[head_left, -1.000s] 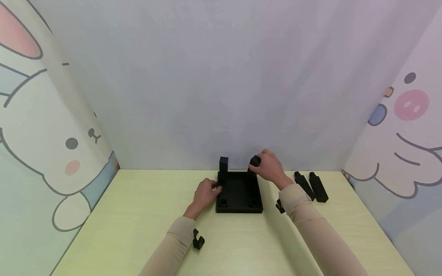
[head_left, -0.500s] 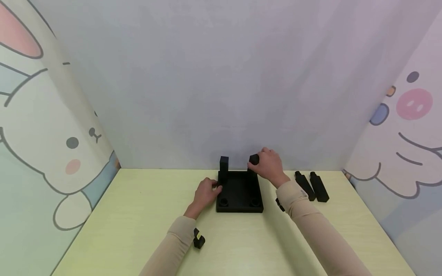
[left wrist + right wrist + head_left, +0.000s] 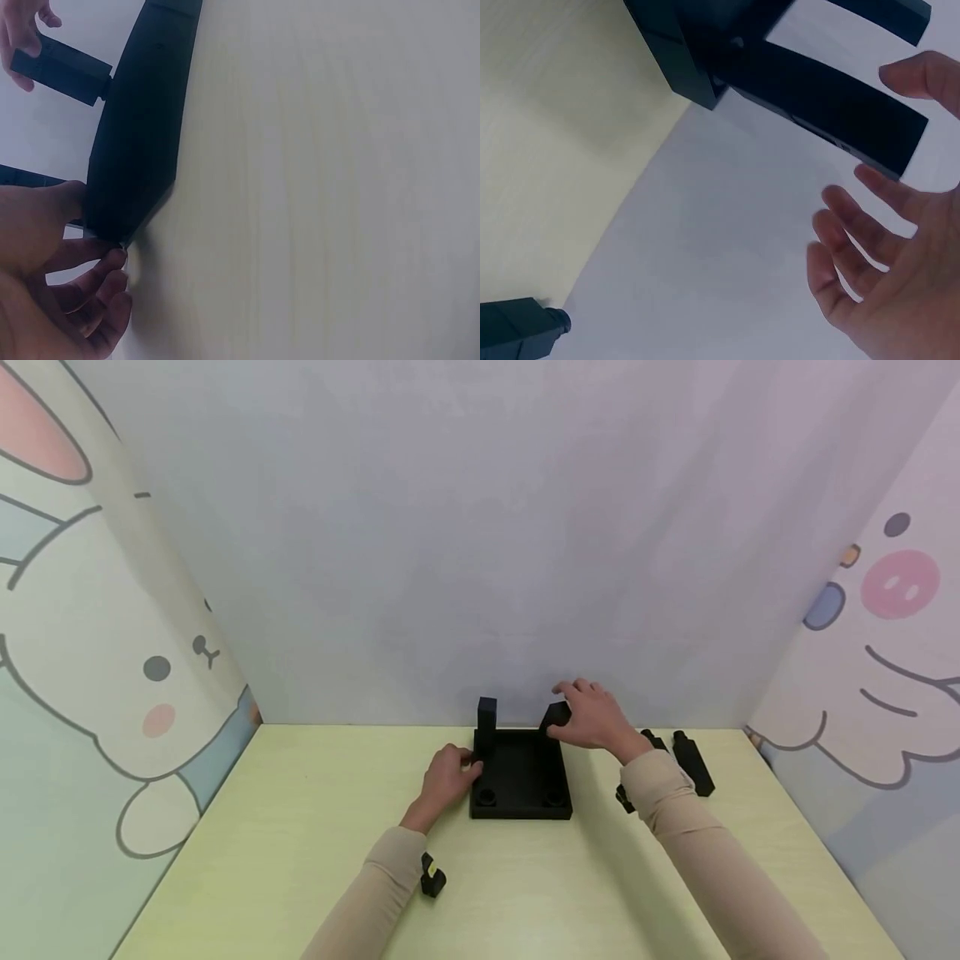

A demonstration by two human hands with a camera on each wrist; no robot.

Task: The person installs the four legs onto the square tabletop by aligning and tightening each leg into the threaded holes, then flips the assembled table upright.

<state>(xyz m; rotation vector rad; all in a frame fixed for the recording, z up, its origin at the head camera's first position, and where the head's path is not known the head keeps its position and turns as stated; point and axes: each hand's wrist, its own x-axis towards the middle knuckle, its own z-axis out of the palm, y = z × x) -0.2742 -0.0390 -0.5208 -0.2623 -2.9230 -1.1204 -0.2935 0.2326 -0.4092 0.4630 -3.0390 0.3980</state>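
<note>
Black square base (image 3: 521, 814) on the tabletop (image 3: 300, 860), far-left post (image 3: 486, 720) and far-right post (image 3: 553, 716) standing at its corners. Your left hand (image 3: 445, 777) pinches its left edge; your right hand (image 3: 596, 717), fingers spread around the far-right post's top, grips nothing. Loose post (image 3: 693, 764) lies rightward.

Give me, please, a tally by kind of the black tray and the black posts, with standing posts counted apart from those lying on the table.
Shallow tray: 1
Standing posts on the tray: 2
Lying posts on the table: 2
Total: 5
</note>
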